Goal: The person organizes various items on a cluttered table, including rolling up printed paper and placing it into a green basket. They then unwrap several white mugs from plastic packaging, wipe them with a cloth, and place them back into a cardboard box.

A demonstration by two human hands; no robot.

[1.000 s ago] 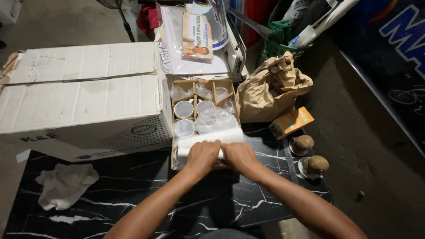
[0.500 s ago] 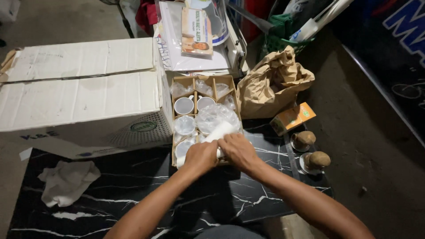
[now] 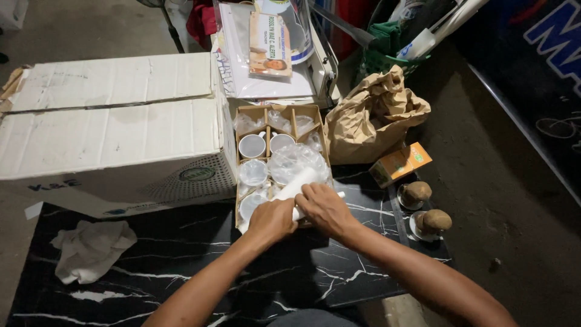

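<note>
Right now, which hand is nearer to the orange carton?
Right. The right hand rests on the white roll at the cup box, with the orange carton up and to its right. The left hand sits beyond it, farther from the carton.

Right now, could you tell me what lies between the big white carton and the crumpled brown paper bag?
The head view shows the divided cardboard box of white cups between the white carton and the paper bag.

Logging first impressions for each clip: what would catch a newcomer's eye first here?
At centre, the left hand and right hand grip a white roll over a divided cardboard box of white cups. A big white carton sits to its left, and a crumpled brown paper bag to its right.
</note>
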